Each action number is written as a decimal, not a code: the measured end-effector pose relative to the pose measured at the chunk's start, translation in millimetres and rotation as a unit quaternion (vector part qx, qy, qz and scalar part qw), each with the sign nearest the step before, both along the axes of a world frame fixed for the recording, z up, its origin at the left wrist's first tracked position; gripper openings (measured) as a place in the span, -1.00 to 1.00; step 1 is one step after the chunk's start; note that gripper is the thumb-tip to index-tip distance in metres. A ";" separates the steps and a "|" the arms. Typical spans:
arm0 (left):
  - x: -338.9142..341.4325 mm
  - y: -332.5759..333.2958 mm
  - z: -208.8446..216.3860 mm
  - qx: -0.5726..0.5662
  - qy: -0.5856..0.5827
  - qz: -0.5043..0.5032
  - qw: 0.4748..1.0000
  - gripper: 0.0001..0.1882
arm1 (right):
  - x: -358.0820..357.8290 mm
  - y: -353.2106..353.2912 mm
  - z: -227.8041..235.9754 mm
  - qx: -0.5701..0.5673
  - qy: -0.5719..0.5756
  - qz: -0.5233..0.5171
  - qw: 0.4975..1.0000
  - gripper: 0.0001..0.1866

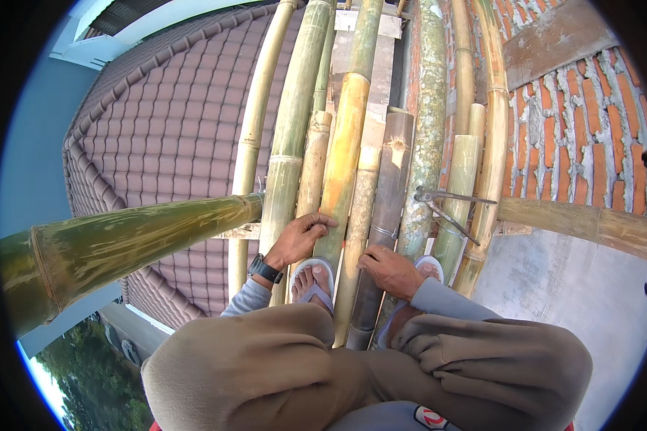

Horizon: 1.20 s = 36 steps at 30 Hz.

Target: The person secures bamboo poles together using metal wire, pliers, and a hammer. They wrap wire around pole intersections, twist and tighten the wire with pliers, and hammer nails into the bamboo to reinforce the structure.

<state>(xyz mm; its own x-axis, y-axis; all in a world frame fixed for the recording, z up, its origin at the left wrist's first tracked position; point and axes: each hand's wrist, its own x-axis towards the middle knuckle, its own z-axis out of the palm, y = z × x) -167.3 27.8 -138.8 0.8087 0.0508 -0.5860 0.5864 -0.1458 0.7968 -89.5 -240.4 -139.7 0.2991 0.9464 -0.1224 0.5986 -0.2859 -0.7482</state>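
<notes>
I squat on a row of bamboo poles. My left hand (pixel 298 238), with a dark watch (pixel 265 269) at the wrist, reaches onto an orange-green bamboo pole (pixel 343 144). Its thumb and index finger are drawn close together; anything between them is too small to make out. On the dark bamboo pole (pixel 392 172) rests my right hand (pixel 391 270), its fingers curled in and their tips partly hidden. A thin wire (pixel 385 231) crosses that pole just beyond the right hand. Metal pincers (pixel 446 198) with spread handles lie across the poles farther right.
A thick green bamboo pole (pixel 144 241) juts in from the left, above a tiled roof (pixel 187 136). At right stand a brick wall (pixel 586 144) and a crosswise bamboo pole (pixel 582 222), over a grey surface (pixel 553 287). Gaps show between some poles; my sandalled feet (pixel 312 281) are beside my hands.
</notes>
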 end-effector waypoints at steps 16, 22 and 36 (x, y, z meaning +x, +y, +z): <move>-6.5 3.1 -17.4 -0.018 -0.009 0.017 1.000 -0.74 | -0.2 -3.1 -6.6 -0.002 0.002 0.012 1.000 -0.82; -7.6 3.8 -16.5 -0.040 -0.026 0.020 0.999 -0.76 | -0.9 -3.6 -9.1 0.026 -0.017 0.022 0.999 -0.79; -24.6 11.9 -77.9 -0.089 -0.078 -0.006 0.993 -0.94 | -8.1 -4.5 -53.9 0.081 0.011 0.024 0.996 -0.84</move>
